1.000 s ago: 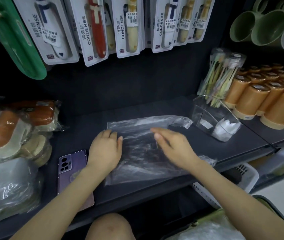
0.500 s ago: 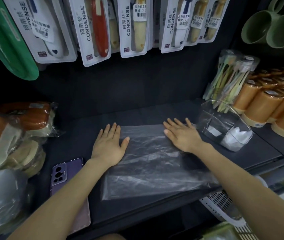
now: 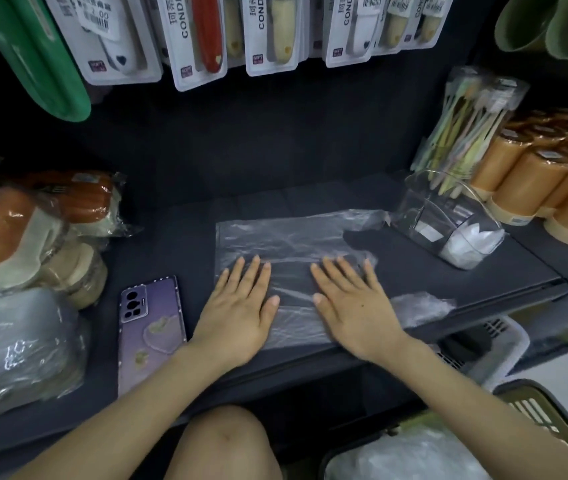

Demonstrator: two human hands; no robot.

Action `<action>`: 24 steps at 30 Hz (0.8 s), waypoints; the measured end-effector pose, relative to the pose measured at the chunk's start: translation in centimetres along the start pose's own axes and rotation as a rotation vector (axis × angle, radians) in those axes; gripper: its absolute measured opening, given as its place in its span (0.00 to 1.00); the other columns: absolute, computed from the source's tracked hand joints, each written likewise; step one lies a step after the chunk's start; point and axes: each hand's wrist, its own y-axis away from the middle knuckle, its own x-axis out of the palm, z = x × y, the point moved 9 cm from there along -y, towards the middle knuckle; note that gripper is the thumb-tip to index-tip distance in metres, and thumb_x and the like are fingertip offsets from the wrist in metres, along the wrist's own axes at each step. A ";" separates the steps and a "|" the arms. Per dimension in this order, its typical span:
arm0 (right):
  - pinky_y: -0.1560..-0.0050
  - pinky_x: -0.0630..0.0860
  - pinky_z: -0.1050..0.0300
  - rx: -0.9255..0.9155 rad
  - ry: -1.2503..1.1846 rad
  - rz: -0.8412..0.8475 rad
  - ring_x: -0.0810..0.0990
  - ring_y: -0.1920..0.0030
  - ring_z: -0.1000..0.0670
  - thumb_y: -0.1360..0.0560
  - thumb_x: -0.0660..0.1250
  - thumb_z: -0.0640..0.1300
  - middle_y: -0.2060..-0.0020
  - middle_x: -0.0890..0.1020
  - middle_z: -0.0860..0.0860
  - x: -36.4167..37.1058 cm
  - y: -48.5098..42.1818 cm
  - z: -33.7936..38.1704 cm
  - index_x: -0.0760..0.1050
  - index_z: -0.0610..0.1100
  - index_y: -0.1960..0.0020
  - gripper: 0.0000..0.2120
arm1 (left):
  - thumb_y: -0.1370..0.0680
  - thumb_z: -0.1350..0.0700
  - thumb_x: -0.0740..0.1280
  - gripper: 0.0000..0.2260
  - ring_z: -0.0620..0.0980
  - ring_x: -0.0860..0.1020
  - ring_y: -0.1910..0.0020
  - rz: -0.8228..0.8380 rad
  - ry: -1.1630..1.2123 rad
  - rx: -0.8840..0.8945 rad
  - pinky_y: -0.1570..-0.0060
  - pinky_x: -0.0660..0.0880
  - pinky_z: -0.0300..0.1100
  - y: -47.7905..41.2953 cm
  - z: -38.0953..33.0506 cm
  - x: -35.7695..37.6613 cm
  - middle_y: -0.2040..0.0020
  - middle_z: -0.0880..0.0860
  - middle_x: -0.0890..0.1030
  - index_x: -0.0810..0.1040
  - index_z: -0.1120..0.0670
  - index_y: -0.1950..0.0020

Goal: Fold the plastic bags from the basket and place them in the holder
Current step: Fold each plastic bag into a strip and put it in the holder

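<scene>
A clear plastic bag [image 3: 286, 239] lies flat on the dark shelf [image 3: 185, 223], its handles trailing to the right. My left hand [image 3: 239, 308] rests palm down on the bag's near left part, fingers spread. My right hand [image 3: 352, 303] presses flat on its near right part, fingers apart. A clear holder [image 3: 449, 221] with folded white bags inside stands at the right of the shelf. An olive basket [image 3: 532, 407] with crumpled plastic bags [image 3: 410, 459] sits low at the bottom right.
A purple phone [image 3: 151, 320] lies left of my left hand. Wrapped goods [image 3: 23, 230] pile up at the left. Orange cups [image 3: 535, 174] and packed toothbrushes [image 3: 466, 123] stand behind the holder. Carded items [image 3: 199, 32] hang above. A white basket [image 3: 490, 348] sits below the shelf.
Both hands have slid from the bag's far edge toward me, along the bag to its near half. The view tilted down, bringing the basket into sight.
</scene>
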 end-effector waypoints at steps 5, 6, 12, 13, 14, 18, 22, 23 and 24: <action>0.30 0.59 0.46 -0.110 -0.167 -0.137 0.72 0.34 0.45 0.21 0.51 0.64 0.36 0.78 0.47 -3.5 2.6 -2.6 0.78 0.46 0.37 0.29 | 0.17 0.44 0.40 0.26 0.49 0.34 0.23 0.044 0.005 -0.046 0.26 0.33 0.42 0.2 0.1 -0.2 0.22 0.51 0.36 0.36 0.52 0.22; 0.34 0.63 0.48 -0.187 -0.203 -0.173 0.73 0.36 0.47 0.23 0.58 0.63 0.39 0.79 0.49 -4.0 3.2 -1.7 0.80 0.48 0.41 0.24 | 0.16 0.44 0.42 0.26 0.48 0.35 0.23 0.039 0.053 -0.040 0.26 0.33 0.41 0.2 0.2 -0.4 0.22 0.52 0.37 0.37 0.52 0.22; 0.49 0.66 0.55 -0.242 -0.259 -0.259 0.75 0.51 0.51 0.25 0.63 0.52 0.54 0.83 0.53 -4.7 4.1 0.6 0.82 0.49 0.60 0.12 | 0.19 0.49 0.61 0.14 0.44 0.57 0.24 -0.095 0.815 -0.087 0.30 0.53 0.35 0.8 2.1 -3.3 0.26 0.46 0.65 0.75 0.47 0.34; 0.50 0.67 0.55 -0.227 -0.269 -0.266 0.76 0.53 0.51 0.25 0.62 0.52 0.57 0.83 0.54 -4.9 4.2 0.8 0.81 0.48 0.60 0.12 | 0.20 0.50 0.64 0.09 0.43 0.65 0.28 -0.106 0.882 -0.064 0.32 0.58 0.35 1.3 2.1 -3.9 0.32 0.43 0.73 0.79 0.46 0.41; 0.51 0.70 0.54 -0.193 -0.294 -0.257 0.78 0.56 0.50 0.25 0.63 0.51 0.59 0.83 0.54 -5.2 4.4 0.9 0.81 0.47 0.60 0.12 | 0.22 0.49 0.67 0.06 0.41 0.72 0.33 -0.097 0.940 -0.037 0.36 0.63 0.35 1.9 1.9 -4.2 0.39 0.40 0.78 0.81 0.46 0.46; 0.54 0.75 0.57 0.090 -0.588 -0.087 0.81 0.60 0.53 0.23 0.68 0.45 0.64 0.83 0.54 -6.1 5.6 0.1 0.80 0.47 0.59 0.06 | 0.29 0.32 0.61 0.27 0.46 0.80 0.42 -0.055 1.155 0.054 0.36 0.70 0.40 4.6 1.6 -4.7 0.48 0.49 0.85 0.84 0.53 0.49; 0.56 0.73 0.62 0.267 -0.976 0.118 0.78 0.65 0.56 0.24 0.69 0.43 0.68 0.83 0.50 -6.7 5.9 -0.8 0.80 0.44 0.63 0.10 | 0.41 0.23 0.67 0.42 0.51 0.78 0.39 -0.087 1.396 -0.089 0.33 0.69 0.50 5.8 4.0 -3.4 0.44 0.54 0.83 0.83 0.57 0.45; 0.54 0.73 0.60 0.289 -1.035 0.169 0.78 0.64 0.55 0.24 0.69 0.43 0.69 0.82 0.50 -6.8 5.8 -0.9 0.80 0.43 0.64 0.11 | 0.43 0.23 0.68 0.43 0.50 0.79 0.41 -0.098 1.435 -0.101 0.35 0.71 0.48 5.7 4.1 -3.5 0.45 0.54 0.84 0.82 0.57 0.45; 0.53 0.74 0.59 0.302 -1.053 0.216 0.78 0.64 0.54 0.24 0.69 0.43 0.68 0.82 0.49 -6.9 5.5 -1.0 0.79 0.42 0.65 0.11 | 0.42 0.24 0.69 0.41 0.49 0.80 0.43 -0.114 1.427 -0.101 0.38 0.73 0.45 5.6 3.9 -3.7 0.46 0.53 0.84 0.83 0.56 0.46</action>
